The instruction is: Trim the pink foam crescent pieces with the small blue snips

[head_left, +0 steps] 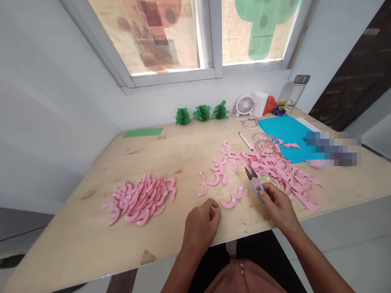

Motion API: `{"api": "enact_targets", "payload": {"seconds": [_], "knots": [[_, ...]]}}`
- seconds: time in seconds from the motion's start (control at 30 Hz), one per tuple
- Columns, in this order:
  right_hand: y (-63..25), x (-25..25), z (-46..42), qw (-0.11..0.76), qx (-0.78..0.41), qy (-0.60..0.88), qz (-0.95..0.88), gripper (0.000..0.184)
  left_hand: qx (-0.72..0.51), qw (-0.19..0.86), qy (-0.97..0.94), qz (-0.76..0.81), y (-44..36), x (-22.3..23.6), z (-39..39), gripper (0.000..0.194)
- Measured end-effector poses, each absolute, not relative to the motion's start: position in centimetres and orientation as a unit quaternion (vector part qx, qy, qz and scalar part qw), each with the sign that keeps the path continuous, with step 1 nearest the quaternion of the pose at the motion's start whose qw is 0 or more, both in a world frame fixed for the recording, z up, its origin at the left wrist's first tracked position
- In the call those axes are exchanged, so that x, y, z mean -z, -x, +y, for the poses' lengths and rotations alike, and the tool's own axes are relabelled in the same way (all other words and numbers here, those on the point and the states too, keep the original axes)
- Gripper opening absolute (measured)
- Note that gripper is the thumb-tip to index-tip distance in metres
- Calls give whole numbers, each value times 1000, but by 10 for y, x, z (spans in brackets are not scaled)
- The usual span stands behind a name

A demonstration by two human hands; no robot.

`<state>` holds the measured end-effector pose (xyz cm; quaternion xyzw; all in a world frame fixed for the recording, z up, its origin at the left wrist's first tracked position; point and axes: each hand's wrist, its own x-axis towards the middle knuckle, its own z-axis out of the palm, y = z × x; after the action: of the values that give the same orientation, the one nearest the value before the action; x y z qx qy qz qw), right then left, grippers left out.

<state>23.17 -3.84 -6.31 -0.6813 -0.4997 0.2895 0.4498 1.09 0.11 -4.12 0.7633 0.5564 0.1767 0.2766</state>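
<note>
My right hand is closed around blue-handled thread snips, their dark blades apart and tilted toward the back of the table. Curled fingers and thumb bring my left hand to a pinch low over the wood; anything between them is hidden. Just right of its fingertips lies a curved pink cutout. More curved pink pieces are scattered beyond both hands. To the left sits a heaped pile of pink cutouts. Loose pink scraps spread behind and beside my right hand.
Blue sheets lie at the back right, near metal rings and a white pen. Along the wall stand green paper shapes, a small fan, a white roll and a bottle. A green strip lies back left.
</note>
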Motion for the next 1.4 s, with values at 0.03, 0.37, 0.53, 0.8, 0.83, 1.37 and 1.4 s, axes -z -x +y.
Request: {"api": "enact_targets", "payload": {"seconds": [0.03, 0.37, 0.53, 0.8, 0.83, 1.37, 1.4], "knots": [[-232, 64, -39, 489, -317, 663, -470, 26, -190, 259, -771, 550, -12, 38, 5, 15], [-224, 73, -43, 651, -385, 589, -285, 25, -150, 92, -917, 359, -111, 8, 105, 23], [-223, 76, -46, 666, -382, 579, -275, 21, -96, 48, -942, 317, -171, 19, 149, 24], [-224, 81, -50, 660, -381, 589, -268, 25, -36, -34, -971, 233, -215, 32, 181, 23], [-224, 81, -50, 659, -384, 590, -266, 26, -32, -42, -974, 222, -216, 32, 182, 22], [-223, 75, -51, 658, -369, 599, -269, 29, -59, -35, -972, 225, -171, -14, 170, 26], [-223, 74, -51, 658, -368, 599, -269, 29, -66, -30, -970, 233, -162, -15, 170, 26]]}}
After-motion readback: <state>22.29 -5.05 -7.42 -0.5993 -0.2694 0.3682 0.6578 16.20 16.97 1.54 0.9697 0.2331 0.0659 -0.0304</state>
